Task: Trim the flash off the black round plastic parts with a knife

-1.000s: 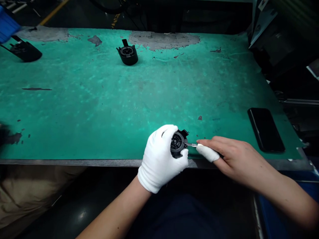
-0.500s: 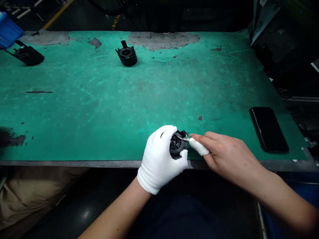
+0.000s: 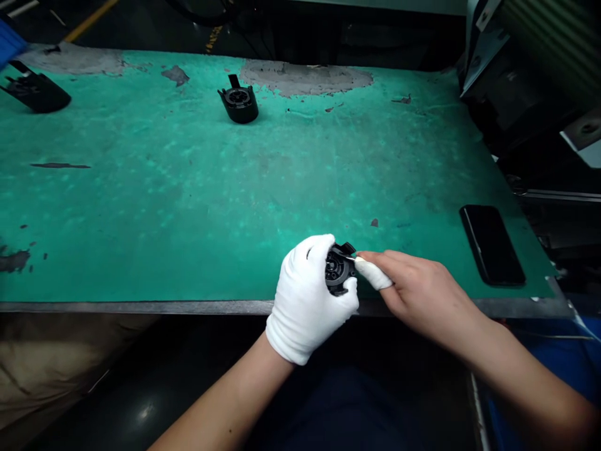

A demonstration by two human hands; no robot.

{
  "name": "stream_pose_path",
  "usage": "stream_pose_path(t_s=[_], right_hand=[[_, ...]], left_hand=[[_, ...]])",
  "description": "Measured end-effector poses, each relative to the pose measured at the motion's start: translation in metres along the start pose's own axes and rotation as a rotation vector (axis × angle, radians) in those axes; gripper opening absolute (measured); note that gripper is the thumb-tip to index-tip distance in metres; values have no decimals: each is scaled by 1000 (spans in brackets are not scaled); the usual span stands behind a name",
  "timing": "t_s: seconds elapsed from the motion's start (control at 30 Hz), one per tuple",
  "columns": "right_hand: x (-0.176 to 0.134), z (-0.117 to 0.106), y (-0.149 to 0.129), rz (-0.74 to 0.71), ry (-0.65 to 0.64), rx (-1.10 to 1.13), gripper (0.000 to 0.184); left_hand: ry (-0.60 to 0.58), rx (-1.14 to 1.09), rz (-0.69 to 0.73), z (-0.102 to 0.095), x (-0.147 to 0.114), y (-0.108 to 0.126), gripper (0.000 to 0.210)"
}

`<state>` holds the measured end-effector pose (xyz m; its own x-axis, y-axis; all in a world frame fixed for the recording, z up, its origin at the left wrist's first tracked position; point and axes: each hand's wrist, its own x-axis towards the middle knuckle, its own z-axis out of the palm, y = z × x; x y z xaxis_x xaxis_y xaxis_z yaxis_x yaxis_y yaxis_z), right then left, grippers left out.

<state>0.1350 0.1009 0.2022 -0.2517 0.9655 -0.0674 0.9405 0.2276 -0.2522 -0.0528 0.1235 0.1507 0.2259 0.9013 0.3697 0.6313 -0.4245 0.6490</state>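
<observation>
My left hand [image 3: 307, 297], in a white glove, is wrapped round a round black plastic part [image 3: 339, 269] above the table's front edge. The part's open face, with rings and a hub inside, points up and right, and a tab stands out at its top. My right hand [image 3: 417, 279], bare but for a white cover on the thumb, pinches a small thin metal blade [image 3: 350, 257]. The blade's tip reaches to the part's upper rim. Its handle is hidden in my fingers.
A similar black housing [image 3: 241, 104] stands upright at the back of the green table mat [image 3: 211, 207]. Another black housing [image 3: 40, 94] is at the far left by a blue object [image 3: 9, 41]. A phone [image 3: 493, 244] lies at the right. Someone's tan-clothed leg [image 3: 61, 369] shows lower left.
The camera view has shifted slightly. Both hands and the black part sit nearly as before, while the metal blade shows at a slightly different angle against the rim.
</observation>
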Motion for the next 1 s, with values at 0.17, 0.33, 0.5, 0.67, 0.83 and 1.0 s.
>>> stream_pose_path(t_s=[0.17,0.33,0.5,0.67,0.83,1.0], right_hand=[[-17,-7,11,14,-46,166,32],[-21,-7,19,-105,-124,156,42],[-17,0,18,-121,-116,126,50],[-15,4,12,-146,-104,124,50],[-8,-5,13,-159,-234,107,51],[-4,-8,19,-151,-222,85,51]], left_hand=[[-80,-77,55,-12,2,-9,63],[-190,-89,136,-24,11,-20,66],[-228,-81,153,-26,14,-23,66],[-220,-67,150,-24,13,-23,65],[-273,-72,159,-26,17,-22,66],[-313,-68,169,-28,22,-21,65]])
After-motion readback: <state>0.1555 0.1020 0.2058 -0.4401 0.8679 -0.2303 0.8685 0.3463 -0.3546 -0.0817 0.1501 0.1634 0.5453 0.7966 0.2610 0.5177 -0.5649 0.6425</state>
